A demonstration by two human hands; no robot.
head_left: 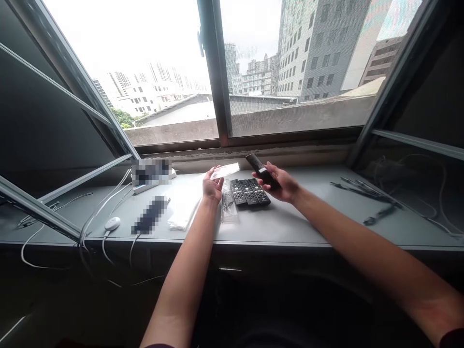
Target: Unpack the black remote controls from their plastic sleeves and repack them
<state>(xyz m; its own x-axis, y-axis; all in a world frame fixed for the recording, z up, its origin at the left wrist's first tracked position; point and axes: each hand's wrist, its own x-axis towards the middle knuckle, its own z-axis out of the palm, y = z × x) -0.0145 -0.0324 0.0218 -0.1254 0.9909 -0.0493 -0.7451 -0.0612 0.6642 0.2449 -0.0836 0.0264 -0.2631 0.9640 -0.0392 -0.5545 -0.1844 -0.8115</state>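
Note:
My left hand (213, 184) holds a thin clear plastic bag (225, 170) between thumb and fingers. In my right hand (278, 182) is a black remote control (258, 166), tilted with its upper end toward the window. Several black remotes (249, 192) lie side by side on the grey table (282, 227), just below and between the two hands. Beside them, to their left, lies a clear bag (228, 205) with small contents I cannot make out. A stack of white plastic bags (184, 205) rests left of my left hand, partly behind the wrist.
At the left are a blurred-out dark object (150, 216) with a cable, a round white device (112, 223) and a white power strip (154, 183). Dark cables (369, 191) lie at the right. Metal frames (90, 111) flank the table; a window (219, 72) stands behind it.

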